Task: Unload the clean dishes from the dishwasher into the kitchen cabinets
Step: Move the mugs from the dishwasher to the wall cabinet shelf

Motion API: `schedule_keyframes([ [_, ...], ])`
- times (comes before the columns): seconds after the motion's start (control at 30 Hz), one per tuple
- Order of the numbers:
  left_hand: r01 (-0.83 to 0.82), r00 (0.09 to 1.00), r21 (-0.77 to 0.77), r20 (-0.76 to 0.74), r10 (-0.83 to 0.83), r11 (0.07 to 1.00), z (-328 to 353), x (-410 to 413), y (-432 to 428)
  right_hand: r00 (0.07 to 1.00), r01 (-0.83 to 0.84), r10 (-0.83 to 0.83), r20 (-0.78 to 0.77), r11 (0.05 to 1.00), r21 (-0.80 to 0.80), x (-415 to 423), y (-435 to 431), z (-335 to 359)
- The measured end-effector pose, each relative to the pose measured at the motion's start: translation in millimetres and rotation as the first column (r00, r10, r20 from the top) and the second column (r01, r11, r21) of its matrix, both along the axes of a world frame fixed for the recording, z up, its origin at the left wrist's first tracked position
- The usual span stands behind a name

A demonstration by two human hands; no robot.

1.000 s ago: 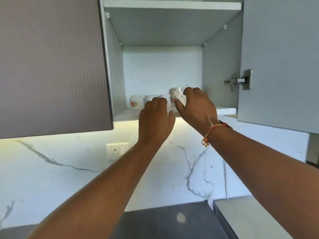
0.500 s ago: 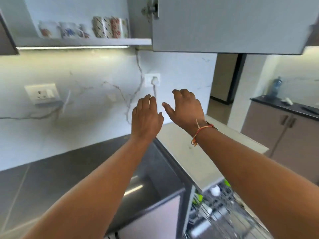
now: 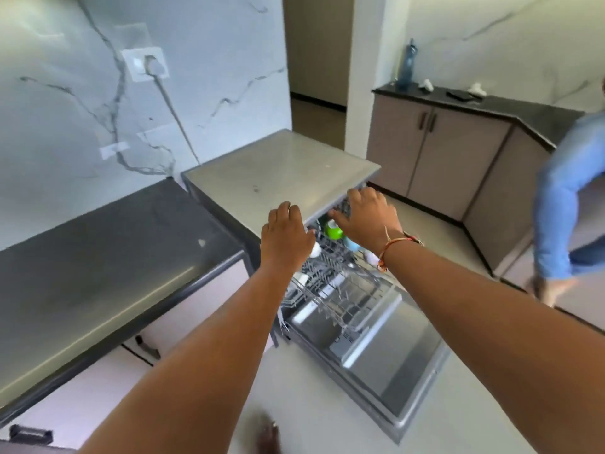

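Looking down along both forearms, we find the dishwasher [image 3: 284, 172] standing at the end of the dark counter [image 3: 98, 257], its door [image 3: 393, 355] folded down flat and its wire rack [image 3: 330, 290] drawn out over it. The clean dishes sit at the back of that rack, mostly hidden: we make out a green cup [image 3: 332, 231], a pale blue cup [image 3: 353, 245] just beside it and a white cup [image 3: 315, 250], each half covered by our hands, and blur keeps us from counting what else is there. Our left hand [image 3: 284, 239] hovers over the rack's near left corner, seen from the back, fingers straight and close together, gripping nothing. Our right hand [image 3: 368, 217], with a thread bracelet [image 3: 389, 247] at the wrist, is at the front edge of the machine's top, fingers bent and a little apart, thumb stretched out towards the green cup; we cannot tell whether the thumb touches it, and nothing is clamped in the hand. Behind, a marble-veined wall carries a socket [image 3: 145, 63] with a cord running down behind the machine. Farther right stand low cabinets [image 3: 442, 152] with a blue bottle [image 3: 408, 65] on top, beside small objects too blurred to name. A person in blue [image 3: 563, 198] is cut off by the right edge.
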State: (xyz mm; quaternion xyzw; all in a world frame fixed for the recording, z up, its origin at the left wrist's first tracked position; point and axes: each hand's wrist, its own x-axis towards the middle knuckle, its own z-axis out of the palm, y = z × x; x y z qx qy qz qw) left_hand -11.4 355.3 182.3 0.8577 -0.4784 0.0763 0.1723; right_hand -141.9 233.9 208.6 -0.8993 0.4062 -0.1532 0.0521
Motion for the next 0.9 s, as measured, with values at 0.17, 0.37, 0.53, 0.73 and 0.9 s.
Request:
schedule_keyframes([
  [0.17,0.097,0.988,0.164,-0.136,-0.075,0.982,-43,-48,-22,0.995,0.101,-0.103,0.004,0.985,0.140,-63,-11,-47],
  [0.37,0.158,0.967,0.315,-0.242,-0.082,0.936,-99,-67,-58,0.984,0.176,-0.176,-0.024,0.944,0.280,-84,-28,-108],
  [0.53,0.129,0.939,0.359,-0.344,0.002,0.924,-152,-54,-107,0.977,0.214,-0.202,-0.071,0.907,0.364,-72,-55,-155],
  [0.73,0.073,0.907,0.367,-0.412,0.092,0.927,-218,-17,-167,0.973,0.227,-0.193,-0.123,0.878,0.420,-31,-98,-209],
  [0.9,-0.077,0.841,0.346,-0.482,0.247,0.935,-293,51,-228,0.969,0.240,-0.173,-0.178,0.836,0.493,34,-151,-282],
])
